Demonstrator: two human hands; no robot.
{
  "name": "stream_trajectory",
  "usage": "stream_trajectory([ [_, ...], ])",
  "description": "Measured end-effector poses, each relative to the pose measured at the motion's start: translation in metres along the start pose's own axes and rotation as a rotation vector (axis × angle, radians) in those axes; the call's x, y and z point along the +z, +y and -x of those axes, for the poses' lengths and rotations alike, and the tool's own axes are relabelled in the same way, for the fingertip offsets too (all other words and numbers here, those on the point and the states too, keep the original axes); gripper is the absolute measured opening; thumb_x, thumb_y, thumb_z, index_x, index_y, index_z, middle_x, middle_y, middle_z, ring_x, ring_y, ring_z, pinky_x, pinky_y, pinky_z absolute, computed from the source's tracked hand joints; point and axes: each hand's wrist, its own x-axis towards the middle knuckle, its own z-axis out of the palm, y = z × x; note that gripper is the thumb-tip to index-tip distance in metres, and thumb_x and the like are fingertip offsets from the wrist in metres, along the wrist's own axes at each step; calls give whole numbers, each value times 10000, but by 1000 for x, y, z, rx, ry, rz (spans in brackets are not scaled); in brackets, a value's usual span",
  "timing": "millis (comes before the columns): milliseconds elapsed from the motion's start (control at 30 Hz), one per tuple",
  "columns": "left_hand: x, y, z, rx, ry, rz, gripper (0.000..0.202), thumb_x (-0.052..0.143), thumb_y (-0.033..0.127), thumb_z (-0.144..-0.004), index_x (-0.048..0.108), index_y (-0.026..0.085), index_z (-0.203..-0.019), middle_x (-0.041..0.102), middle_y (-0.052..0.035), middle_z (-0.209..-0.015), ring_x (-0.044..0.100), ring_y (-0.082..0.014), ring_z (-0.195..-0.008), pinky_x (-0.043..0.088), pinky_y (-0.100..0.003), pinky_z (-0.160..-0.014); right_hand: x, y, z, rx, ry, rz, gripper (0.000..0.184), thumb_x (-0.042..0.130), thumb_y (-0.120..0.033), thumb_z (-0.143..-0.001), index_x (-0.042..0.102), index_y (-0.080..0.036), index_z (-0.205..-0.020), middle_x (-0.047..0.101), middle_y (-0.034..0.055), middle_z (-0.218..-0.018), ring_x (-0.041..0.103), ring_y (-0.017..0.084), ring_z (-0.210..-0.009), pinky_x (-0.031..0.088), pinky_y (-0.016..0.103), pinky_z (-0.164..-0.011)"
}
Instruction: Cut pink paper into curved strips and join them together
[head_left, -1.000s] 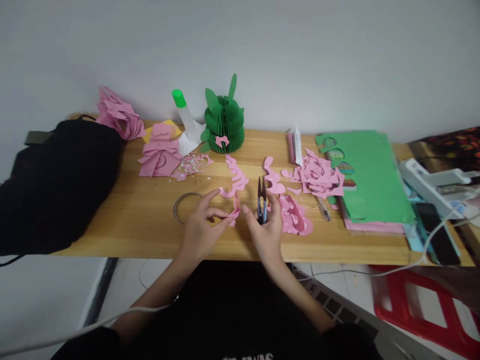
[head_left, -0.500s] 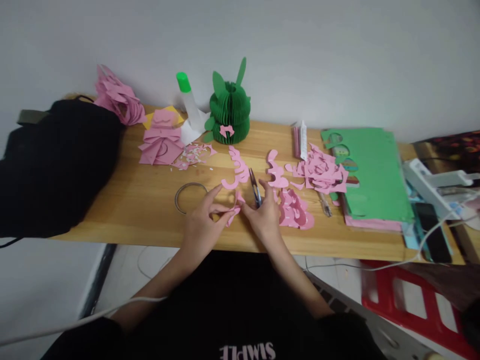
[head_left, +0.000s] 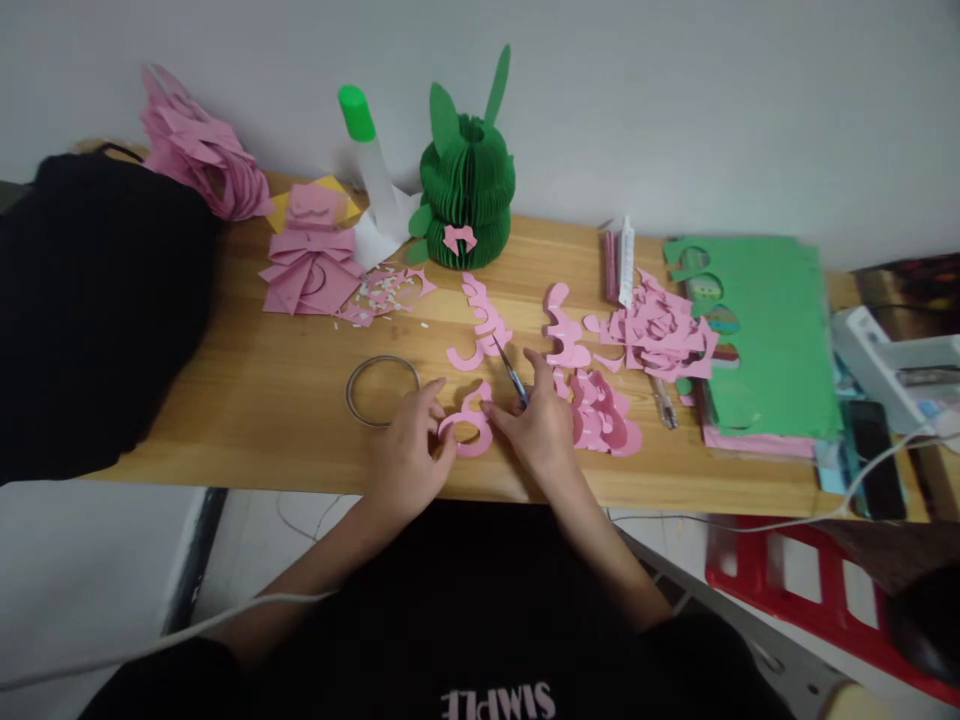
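My left hand [head_left: 409, 450] and my right hand [head_left: 538, 428] both pinch a pink cut-out paper piece [head_left: 471, 428] near the front edge of the wooden table [head_left: 277, 400]. It now lies opened out flat, with a round hole in it. Small snips [head_left: 510, 372] stay tucked in my right hand, blades pointing up and to the left. Beyond my hands lie more pink cut-outs, one row [head_left: 480, 325] in the middle and a pile [head_left: 600, 415] just right of my right hand.
A metal ring [head_left: 380, 390] lies left of my hands. At the back stand a green honeycomb paper figure [head_left: 466, 190] and a glue bottle [head_left: 369, 160]. Pink scraps [head_left: 660, 330], green sheets [head_left: 772, 335], a black bag [head_left: 90, 300], a phone [head_left: 870, 455].
The folded pink piece has been opened out flat between my hands. My hands moved slightly nearer the table edge, and the snips tilted left. The camera dipped down.
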Motion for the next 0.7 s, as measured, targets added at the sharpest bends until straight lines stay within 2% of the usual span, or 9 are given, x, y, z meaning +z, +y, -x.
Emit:
stream_trajectory([
  [67, -2, -5, -3, 219, 43, -176, 513, 610, 104, -815, 492, 203, -1304, 656, -102, -1058, 686, -230, -925, 547, -366, -820, 0, 1, -2, -11, -2, 7, 762, 769, -319, -634, 490, -169, -1327, 514, -66, -507, 585, 236, -524, 374, 300, -497],
  [133, -6, -10, -8, 477, 41, -286, 471, 611, 103, -845, 521, 241, -1286, 663, -111, -1152, 640, -274, -1115, 503, -398, -917, 0, 2, -4, -29, -4, 3, 760, 771, -304, -627, 495, -179, -1325, 515, -65, -515, 585, 237, -528, 378, 301, -495],
  [200, -10, -15, -14, 710, -65, -304, 396, 563, 87, -892, 548, 266, -1245, 686, -75, -1198, 624, -230, -1178, 486, -348, -936, 0, 3, -6, -38, -7, -5, 773, 779, -291, -614, 496, -184, -1326, 517, -64, -528, 577, 231, -527, 377, 302, -493],
  [267, -14, -18, -19, 850, -203, -293, 347, 486, 68, -930, 564, 252, -1214, 701, -57, -1210, 638, -181, -1168, 487, -305, -944, 0, 4, -8, -29, -17, -15, 788, 791, -292, -603, 497, -188, -1327, 514, -66, -532, 558, 216, -514, 365, 295, -487],
  [333, -15, -20, -23, 888, -302, -281, 350, 430, 52, -945, 565, 227, -1216, 709, -64, -1203, 649, -173, -1156, 478, -322, -991, -1, 3, -8, -14, -30, -39, 785, 801, -290, -594, 507, -200, -1316, 504, -74, -524, 535, 198, -502, 351, 284, -483],
  [400, -14, -21, -24, 891, -337, -280, 357, 412, 50, -947, 561, 207, -1231, 709, -74, -1204, 649, -186, -1159, 461, -363, -1039, -4, 3, -6, -6, -22, -94, 720, 795, -307, -610, 538, -208, -1275, 508, -73, -531, 522, 183, -505, 358, 280, -491],
  [500, -12, -20, -23, 917, -303, -310, 337, 401, 49, -944, 569, 155, -1216, 716, -102, -1181, 661, -211, -1138, 461, -390, -1050, -10, 4, -1, 4, 42, -260, 391, 704, -379, -714, 630, -197, -1052, 527, -52, -567, 502, 154, -516, 399, 280, -522],
  [567, -11, -18, -21, 931, -286, -318, 324, 388, 50, -943, 583, 128, -1190, 723, -123, -1157, 668, -227, -1123, 476, -401, -1037, -14, 5, 3, 53, 23, -384, 235, 630, -407, -766, 634, -188, -850, 512, -45, -556, 476, 135, -501, 404, 270, -519],
  [700, -9, -16, -16, 881, -289, -261, 267, 437, 103, -939, 612, 116, -1140, 708, -170, -1172, 651, -266, -1155, 491, -448, -1024, -12, 9, 11, 171, -126, -497, 255, 624, -436, -750, 589, -191, -689, 446, -62, -479, 416, 115, -448, 370, 253, -469],
])
